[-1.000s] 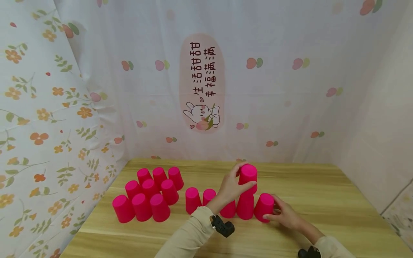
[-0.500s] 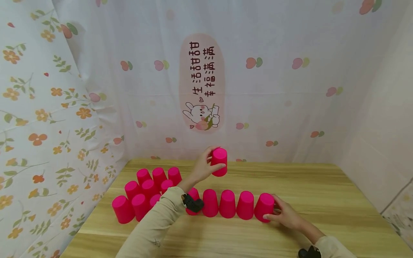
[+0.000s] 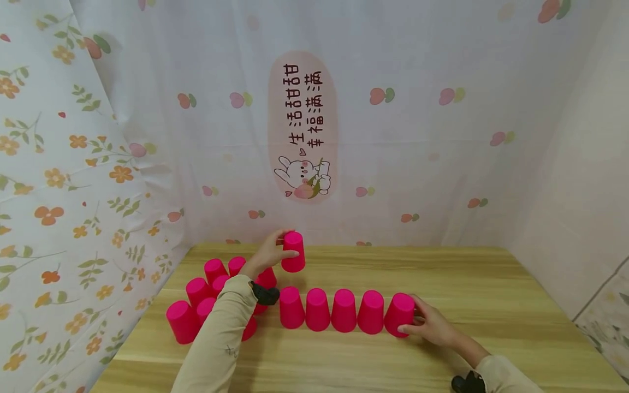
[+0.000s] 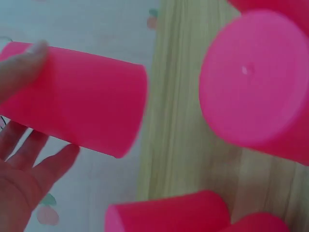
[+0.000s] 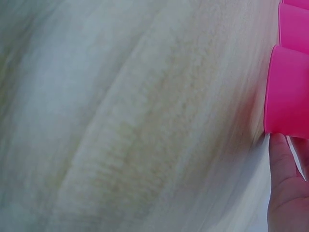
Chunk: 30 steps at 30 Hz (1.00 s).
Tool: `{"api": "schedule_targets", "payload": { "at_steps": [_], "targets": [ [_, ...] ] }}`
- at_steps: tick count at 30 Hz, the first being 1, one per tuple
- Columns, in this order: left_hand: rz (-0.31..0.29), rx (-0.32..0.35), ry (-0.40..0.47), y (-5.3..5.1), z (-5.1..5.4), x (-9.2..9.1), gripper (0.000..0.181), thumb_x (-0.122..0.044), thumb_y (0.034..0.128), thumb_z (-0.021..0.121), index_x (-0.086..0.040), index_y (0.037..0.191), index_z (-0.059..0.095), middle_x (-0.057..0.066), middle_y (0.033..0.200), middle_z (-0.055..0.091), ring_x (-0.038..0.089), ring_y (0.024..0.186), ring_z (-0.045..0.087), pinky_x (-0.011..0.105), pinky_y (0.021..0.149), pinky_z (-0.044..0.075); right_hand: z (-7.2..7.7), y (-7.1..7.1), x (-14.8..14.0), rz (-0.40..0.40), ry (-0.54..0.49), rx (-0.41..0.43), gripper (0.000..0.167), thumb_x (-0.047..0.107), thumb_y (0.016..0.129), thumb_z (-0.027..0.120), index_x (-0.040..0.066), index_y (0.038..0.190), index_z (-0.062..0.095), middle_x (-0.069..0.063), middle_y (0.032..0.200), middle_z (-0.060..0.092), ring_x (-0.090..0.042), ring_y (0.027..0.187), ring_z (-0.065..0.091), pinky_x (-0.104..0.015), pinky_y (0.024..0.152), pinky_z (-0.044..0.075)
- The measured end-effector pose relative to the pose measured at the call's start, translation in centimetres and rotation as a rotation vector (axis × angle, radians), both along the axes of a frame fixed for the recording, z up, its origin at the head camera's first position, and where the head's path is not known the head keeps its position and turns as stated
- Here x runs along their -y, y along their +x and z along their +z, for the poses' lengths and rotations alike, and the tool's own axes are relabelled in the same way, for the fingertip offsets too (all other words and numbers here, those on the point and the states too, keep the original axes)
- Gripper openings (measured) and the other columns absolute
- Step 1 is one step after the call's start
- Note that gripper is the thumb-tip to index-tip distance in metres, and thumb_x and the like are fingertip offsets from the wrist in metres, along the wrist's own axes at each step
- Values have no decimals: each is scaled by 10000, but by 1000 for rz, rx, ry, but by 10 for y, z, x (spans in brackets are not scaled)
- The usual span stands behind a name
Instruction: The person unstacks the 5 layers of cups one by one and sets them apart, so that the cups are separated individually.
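while l hand (image 3: 269,255) grips a raised cup (image 3: 295,245), r hand (image 3: 434,325) pinches a standing cup (image 3: 399,315). 4 more cups (image 3: 343,311) line up left of r hand.

Row of 5 cups (image 3: 344,312) on tbl (image 3: 442,278), R of cup cluster (image 3: 203,308).

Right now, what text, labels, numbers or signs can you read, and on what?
"生活甜甜": left column, read bottom to top, on the pale pink oval print of the backdrop curtain.
"幸福满满": right column of the same print, also read bottom to top.
Left sleeve: small dark mark, too small to tell if it is lettering.
Bright pink cups: no text visible.
Black wrist device on the left arm: nothing readable.
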<state>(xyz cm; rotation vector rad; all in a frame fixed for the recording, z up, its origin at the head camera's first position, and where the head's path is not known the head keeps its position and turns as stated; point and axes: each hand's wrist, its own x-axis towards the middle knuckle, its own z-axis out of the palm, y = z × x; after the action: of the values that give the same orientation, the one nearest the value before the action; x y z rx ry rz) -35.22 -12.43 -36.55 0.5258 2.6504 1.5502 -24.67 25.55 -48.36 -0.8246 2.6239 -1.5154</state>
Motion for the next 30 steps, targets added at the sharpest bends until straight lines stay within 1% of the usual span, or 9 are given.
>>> {"api": "schedule_targets", "payload": {
  "at_steps": [2,5,8,11,14,19,23,27,30],
  "targets": [
    [13,16,-52,0,-4,4,560,-34,757,669,9,1259,425,178,1143,500,373,1085,444,429,824,448,-1,0,0,1,4,5,571,139,760,686,-35,1209,379,-212,1085,508,7,955,518,-381,752,493],
    [16,36,-138,0,-10,6,551,-9,742,677,19,1239,441,170,1126,516,365,1078,456,422,847,438,-1,1,0,-2,-1,4,569,140,760,687,-38,1206,381,-209,1083,509,2,954,521,-380,751,494],
    [3,35,-223,-1,-16,6,539,12,723,686,31,1209,453,167,1094,527,353,1042,483,402,827,453,-1,1,0,-4,-6,-8,560,135,758,688,-42,1195,386,-207,1071,515,-6,952,525,-382,747,495],
    [7,35,-274,-3,-21,4,525,21,708,694,23,1179,462,155,1058,536,321,991,508,388,799,467,-2,0,0,-3,-5,-10,557,131,757,689,-37,1194,386,-207,1068,516,0,950,523,-383,745,495],
    [35,50,-292,-3,-26,4,519,34,699,694,6,1167,472,143,1049,535,293,968,512,393,809,458,-3,-1,0,-1,-3,-9,565,137,756,689,-31,1202,385,-210,1076,512,3,950,521,-386,745,495],
    [68,74,-335,-4,-33,4,511,44,692,693,3,1154,479,149,1052,534,295,972,504,411,827,441,-3,-2,0,2,7,-15,573,154,757,690,-30,1205,386,-208,1083,507,-6,954,523,-383,745,495],
    [82,107,-334,-5,-38,4,507,35,699,690,-5,1158,478,158,1057,537,301,964,509,417,820,445,-3,-2,-2,-8,5,-17,575,148,750,696,-35,1199,388,-211,1074,512,1,949,524,-381,739,498],
    [82,99,-329,-6,-43,4,506,32,699,692,-13,1155,478,164,1055,531,310,956,503,423,809,452,-3,-2,-3,-12,-3,-10,574,142,747,699,-36,1196,389,-207,1069,514,6,943,526,-375,738,499],
    [78,66,-338,-6,-48,6,505,38,695,691,-1,1149,475,165,1038,532,311,942,505,424,794,459,-3,-2,-2,11,-14,5,573,136,755,691,-39,1203,378,-210,1077,507,-4,952,528,-375,748,496]
  ]
}}
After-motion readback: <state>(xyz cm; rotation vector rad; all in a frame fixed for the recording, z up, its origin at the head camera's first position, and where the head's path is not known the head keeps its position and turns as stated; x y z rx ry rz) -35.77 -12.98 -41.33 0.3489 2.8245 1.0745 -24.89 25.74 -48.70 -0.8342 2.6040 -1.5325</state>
